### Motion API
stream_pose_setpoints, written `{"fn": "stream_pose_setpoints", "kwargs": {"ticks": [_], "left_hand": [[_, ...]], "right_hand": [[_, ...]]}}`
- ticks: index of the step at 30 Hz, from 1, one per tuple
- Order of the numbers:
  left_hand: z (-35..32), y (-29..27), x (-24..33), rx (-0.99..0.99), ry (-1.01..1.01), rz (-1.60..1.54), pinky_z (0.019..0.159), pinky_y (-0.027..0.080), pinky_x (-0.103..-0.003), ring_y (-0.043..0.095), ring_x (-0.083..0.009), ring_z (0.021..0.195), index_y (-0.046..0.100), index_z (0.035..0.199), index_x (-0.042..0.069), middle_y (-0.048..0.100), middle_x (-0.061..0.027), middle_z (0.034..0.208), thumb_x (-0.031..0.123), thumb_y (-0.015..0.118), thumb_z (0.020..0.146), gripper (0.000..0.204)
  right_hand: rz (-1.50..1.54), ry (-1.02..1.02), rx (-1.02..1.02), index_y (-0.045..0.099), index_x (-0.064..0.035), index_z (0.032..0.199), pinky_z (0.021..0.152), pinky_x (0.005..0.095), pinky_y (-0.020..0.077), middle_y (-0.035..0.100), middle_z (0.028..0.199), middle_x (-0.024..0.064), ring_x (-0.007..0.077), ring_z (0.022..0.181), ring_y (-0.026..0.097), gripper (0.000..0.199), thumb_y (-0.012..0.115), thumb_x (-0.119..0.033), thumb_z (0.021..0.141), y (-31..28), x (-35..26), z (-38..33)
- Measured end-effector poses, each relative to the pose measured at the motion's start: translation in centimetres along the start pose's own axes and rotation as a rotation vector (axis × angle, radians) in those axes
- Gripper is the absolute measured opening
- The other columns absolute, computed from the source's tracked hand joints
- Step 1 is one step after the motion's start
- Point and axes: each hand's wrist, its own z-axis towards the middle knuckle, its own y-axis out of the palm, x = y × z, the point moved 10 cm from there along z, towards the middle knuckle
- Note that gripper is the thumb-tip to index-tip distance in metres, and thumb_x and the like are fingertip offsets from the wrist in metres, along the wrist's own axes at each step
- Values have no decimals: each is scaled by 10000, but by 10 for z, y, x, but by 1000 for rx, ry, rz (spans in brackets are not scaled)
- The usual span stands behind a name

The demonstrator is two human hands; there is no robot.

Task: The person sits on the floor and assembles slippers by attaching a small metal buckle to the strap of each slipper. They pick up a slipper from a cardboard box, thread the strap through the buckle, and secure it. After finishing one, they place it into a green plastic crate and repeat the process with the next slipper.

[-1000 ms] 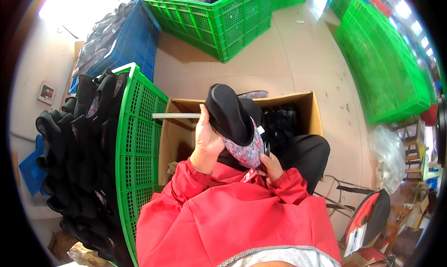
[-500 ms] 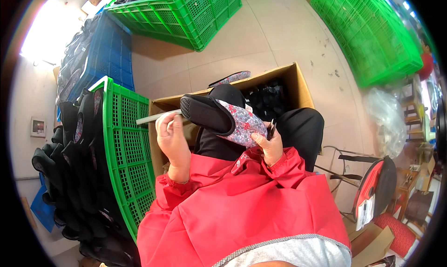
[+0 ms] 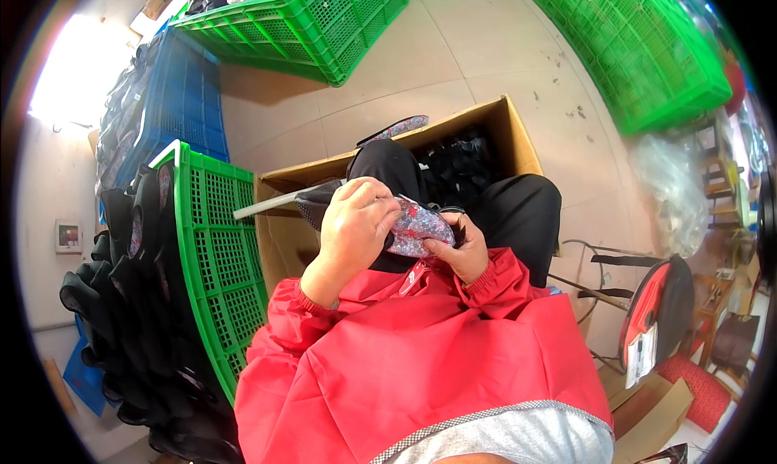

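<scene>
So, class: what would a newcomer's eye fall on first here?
The red jacket fills the lower middle. Just above it, both hands clasp a patterned shoe over an open cardboard box. Bright green crates stand on the left and at the top.

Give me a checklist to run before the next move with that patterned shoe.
1. Left hand on the patterned shoe: ok, fingers wrap over it.
2. Right hand supporting it from below: ok.
3. Shoe sole visible: not ok, hidden by the left hand.
4. Cardboard box open in front of the knees: ok.
5. Green crate at the left side: ok, dark shoes stacked beyond it.
</scene>
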Motion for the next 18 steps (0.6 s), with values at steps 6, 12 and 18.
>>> {"fn": "stream_pose_setpoints", "kwargs": {"ticks": [6, 12, 18], "left_hand": [[6, -13, 38, 105, 170, 3, 851, 496, -424, 605, -330, 981, 628, 846, -3, 610, -117, 954, -4, 691, 709, 151], [26, 0, 59, 33, 284, -15, 730, 510, -399, 619, -315, 832, 592, 862, 6, 606, -111, 871, -29, 663, 694, 186], [19, 13, 33, 7, 99, -43, 574, 485, -379, 614, -293, 653, 560, 880, 32, 597, -95, 736, 11, 636, 841, 88]], "right_hand": [[-92, -43, -7, 653, -21, 1134, 880, 276, 464, 647, 1040, 50, 134, 977, 592, 398, 814, -53, 771, -1, -1, 1], [-324, -204, -99, 671, -38, 1131, 869, 309, 475, 660, 1068, 91, 193, 967, 614, 421, 832, -103, 748, 8, -30, -1], [-319, -218, -246, 620, -32, 1206, 877, 309, 477, 642, 1122, 86, 178, 974, 610, 459, 801, -200, 818, 9, -36, 3]]}}
